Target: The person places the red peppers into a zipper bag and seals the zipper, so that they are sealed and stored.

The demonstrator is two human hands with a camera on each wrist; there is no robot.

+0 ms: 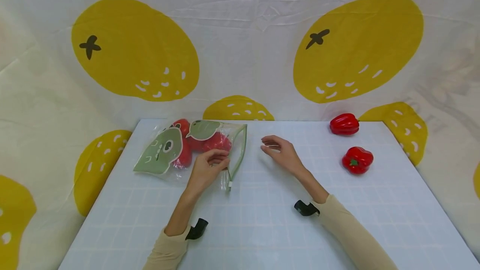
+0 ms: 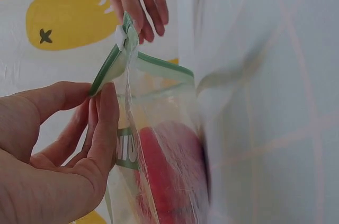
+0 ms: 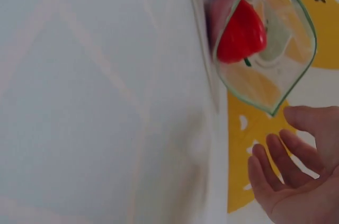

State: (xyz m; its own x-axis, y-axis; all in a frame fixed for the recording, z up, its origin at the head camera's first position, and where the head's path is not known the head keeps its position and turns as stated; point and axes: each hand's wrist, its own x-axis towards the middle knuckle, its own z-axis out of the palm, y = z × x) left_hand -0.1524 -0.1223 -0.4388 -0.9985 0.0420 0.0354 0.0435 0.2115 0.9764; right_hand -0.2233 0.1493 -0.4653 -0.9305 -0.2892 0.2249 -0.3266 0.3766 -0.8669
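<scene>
A clear zip bag (image 1: 180,176) with a green cartoon print lies at the left of the table, several red peppers (image 1: 216,141) inside it. My left hand (image 1: 207,169) pinches the green zip edge between thumb and fingers, near the white slider (image 2: 121,37). The bag's mouth gapes to the right, and a red pepper (image 3: 242,33) shows through it in the right wrist view. To the right of that mouth, my right hand (image 1: 283,155) hovers above the table with loosely bent fingers and nothing in it.
Two more red peppers lie at the right of the table: one pepper (image 1: 344,124) by the back edge, another pepper (image 1: 357,160) nearer. Behind the white table (image 1: 262,228) hangs a pale cloth (image 1: 243,53) with yellow fruit prints.
</scene>
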